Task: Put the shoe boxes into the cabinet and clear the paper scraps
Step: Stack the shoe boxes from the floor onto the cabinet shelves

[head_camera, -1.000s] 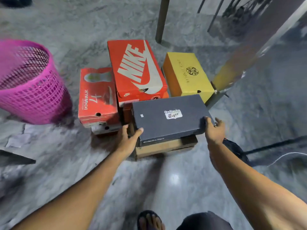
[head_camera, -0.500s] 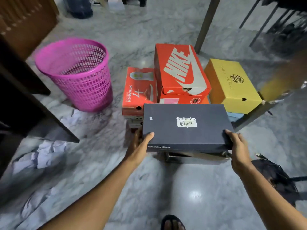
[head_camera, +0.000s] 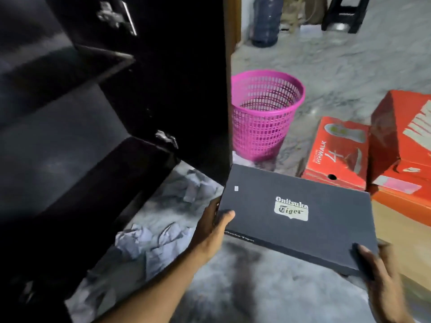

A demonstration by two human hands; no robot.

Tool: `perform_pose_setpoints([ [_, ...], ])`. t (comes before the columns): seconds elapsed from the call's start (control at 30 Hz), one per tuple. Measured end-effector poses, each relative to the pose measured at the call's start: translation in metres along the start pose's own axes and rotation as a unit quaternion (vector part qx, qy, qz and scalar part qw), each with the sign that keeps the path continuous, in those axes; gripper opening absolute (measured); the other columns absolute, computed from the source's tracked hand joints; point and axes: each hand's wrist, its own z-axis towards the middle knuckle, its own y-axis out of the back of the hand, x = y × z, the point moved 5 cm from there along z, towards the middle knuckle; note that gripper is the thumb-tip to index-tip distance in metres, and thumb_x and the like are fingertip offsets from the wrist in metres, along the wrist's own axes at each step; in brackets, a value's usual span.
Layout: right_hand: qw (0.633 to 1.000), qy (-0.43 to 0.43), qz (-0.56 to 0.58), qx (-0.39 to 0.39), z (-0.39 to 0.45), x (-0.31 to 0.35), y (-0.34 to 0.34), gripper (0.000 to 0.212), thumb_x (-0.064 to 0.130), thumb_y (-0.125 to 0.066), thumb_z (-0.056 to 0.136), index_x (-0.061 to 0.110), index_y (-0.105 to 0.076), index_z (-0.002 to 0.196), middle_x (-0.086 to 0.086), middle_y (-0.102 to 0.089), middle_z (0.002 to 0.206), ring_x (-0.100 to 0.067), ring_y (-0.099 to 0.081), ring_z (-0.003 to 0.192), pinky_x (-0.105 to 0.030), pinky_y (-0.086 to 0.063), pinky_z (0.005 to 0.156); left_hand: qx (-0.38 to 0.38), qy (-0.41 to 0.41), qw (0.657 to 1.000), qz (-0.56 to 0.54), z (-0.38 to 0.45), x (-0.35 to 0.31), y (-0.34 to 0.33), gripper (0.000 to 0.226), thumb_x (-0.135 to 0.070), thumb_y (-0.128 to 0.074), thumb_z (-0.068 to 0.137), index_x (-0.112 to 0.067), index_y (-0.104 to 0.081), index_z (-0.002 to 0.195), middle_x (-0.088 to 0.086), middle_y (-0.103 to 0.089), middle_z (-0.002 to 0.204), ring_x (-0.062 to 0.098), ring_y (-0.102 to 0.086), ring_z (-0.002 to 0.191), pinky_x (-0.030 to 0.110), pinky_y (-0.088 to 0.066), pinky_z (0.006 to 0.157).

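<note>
Head view: left hand (head_camera: 211,226) and right hand (head_camera: 375,271) grip opposite ends of the black box (head_camera: 296,220) (lid closed). Open cabinet (head_camera: 93,159) stands just left.

Cabinet (head_camera: 93,159) left, bin (head_camera: 263,117) right, scraps (head_camera: 158,234) between.

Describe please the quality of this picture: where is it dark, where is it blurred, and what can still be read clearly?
Head view: the open cabinet is almost black, with only faint sheen on its shelves; the floor, the crumpled paper scraps and the pink basket are smeared by motion blur; the label on the black shoe box stays readable; the left hand and right hand are dim and soft-edged.
</note>
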Motion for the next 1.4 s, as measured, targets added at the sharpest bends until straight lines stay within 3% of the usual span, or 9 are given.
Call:
perform_pose_setpoints([
  [0.1, 0.998, -0.010, -0.063, 0.014, -0.004, -0.019, -0.045, 0.025, 0.004, -0.057, 0.101, 0.026, -0.064, 0.111, -0.013, -0.070, 0.119, -0.013, -0.071, 0.099, -0.010, -0.056, 0.082, -0.057, 0.015, 0.998, 0.039, -0.012, 0.021, 0.055, 0.032, -0.026, -0.058, 0.101, -0.049, -0.056, 0.122, -0.024, -0.070, 0.113, -0.021, -0.060, 0.100, 0.004, -0.046, 0.082],
  [0.17, 0.993, 0.006, -0.110, 0.046, -0.004, -0.017, -0.081, 0.020, 0.009, -0.062, 0.100, 0.020, -0.059, 0.116, -0.017, -0.070, 0.121, -0.023, -0.069, 0.105, -0.016, -0.057, 0.079, -0.098, 0.044, 0.993, 0.049, -0.016, 0.037, 0.094, 0.026, -0.038, -0.059, 0.095, -0.057, -0.057, 0.112, -0.027, -0.070, 0.107, -0.011, -0.064, 0.099, 0.019, -0.056, 0.085],
  [0.27, 0.982, 0.028, -0.141, 0.121, 0.002, -0.007, -0.146, 0.020, 0.010, -0.060, 0.101, 0.009, -0.053, 0.120, -0.010, -0.067, 0.114, 0.005, -0.068, 0.093, -0.013, -0.053, 0.073, -0.181, 0.070, 0.981, 0.012, -0.018, 0.048, 0.149, 0.010, -0.038, -0.061, 0.093, -0.046, -0.064, 0.097, -0.015, -0.069, 0.096, 0.016, -0.068, 0.093, 0.039, -0.061, 0.085],
  [0.43, 0.944, 0.029, -0.161, 0.288, 0.014, -0.015, -0.262, 0.066, 0.075, -0.072, 0.071, 0.029, -0.057, 0.116, 0.017, -0.068, 0.115, -0.011, -0.071, 0.103, -0.039, -0.057, 0.082, -0.345, 0.123, 0.924, -0.110, -0.020, 0.071, 0.241, 0.014, -0.027, -0.068, 0.090, -0.022, -0.071, 0.077, -0.001, -0.069, 0.084, 0.025, -0.065, 0.086, 0.041, -0.055, 0.077],
  [0.63, 0.904, 0.025, -0.158, 0.397, 0.031, -0.031, -0.409, 0.031, 0.032, -0.067, 0.097, 0.024, -0.063, 0.126, 0.007, -0.072, 0.114, -0.019, -0.070, 0.108, -0.043, -0.055, 0.094, -0.503, 0.121, 0.832, -0.201, -0.050, 0.113, 0.306, 0.009, -0.025, -0.058, 0.099, -0.025, -0.063, 0.091, -0.003, -0.060, 0.086, 0.020, -0.059, 0.082, 0.036, -0.051, 0.077],
  [0.77, 0.889, 0.011, -0.167, 0.425, 0.037, -0.047, -0.499, 0.051, 0.058, -0.070, 0.072, 0.029, -0.070, 0.114, 0.004, -0.076, 0.106, -0.024, -0.069, 0.107, -0.046, -0.055, 0.097, -0.538, 0.135, 0.792, -0.255, -0.062, 0.149, 0.327, 0.015, -0.046, -0.059, 0.090, -0.033, -0.063, 0.097, -0.004, -0.059, 0.101, 0.014, -0.056, 0.088, 0.036, -0.050, 0.077],
  [0.87, 0.882, 0.008, -0.144, 0.449, 0.029, -0.059, -0.559, 0.058, 0.057, -0.074, 0.070, 0.021, -0.074, 0.114, -0.001, -0.075, 0.108, -0.025, -0.068, 0.103, -0.044, -0.055, 0.093, -0.593, 0.137, 0.749, -0.261, -0.070, 0.170, 0.340, 0.058, -0.064, -0.059, 0.063, -0.026, -0.068, 0.106, 0.005, -0.066, 0.108, 0.020, -0.060, 0.095, 0.034, -0.047, 0.076],
  [1.0, 0.866, 0.012, -0.148, 0.478, 0.011, -0.072, -0.611, 0.040, 0.042, -0.070, 0.083, 0.016, -0.070, 0.112, -0.006, -0.067, 0.117, -0.032, -0.062, 0.118, -0.047, -0.047, 0.104, -0.646, 0.132, 0.708, -0.252, -0.078, 0.176, 0.357, 0.027, -0.052, -0.062, 0.079, -0.027, -0.068, 0.085, -0.001, -0.064, 0.092, 0.026, -0.062, 0.101, 0.035, -0.047, 0.080],
  [1.4, 0.838, 0.013, -0.196, 0.508, 0.017, -0.135, -0.689, 0.043, 0.047, -0.074, 0.088, 0.021, -0.069, 0.121, 0.004, -0.065, 0.098, -0.016, -0.059, 0.092, -0.037, -0.048, 0.088, -0.664, 0.253, 0.693, -0.121, -0.073, 0.214, 0.381, 0.072, -0.067, -0.042, 0.098, -0.014, -0.052, 0.146, 0.014, -0.055, 0.146, 0.036, -0.051, 0.134, 0.047, -0.039, 0.114],
])
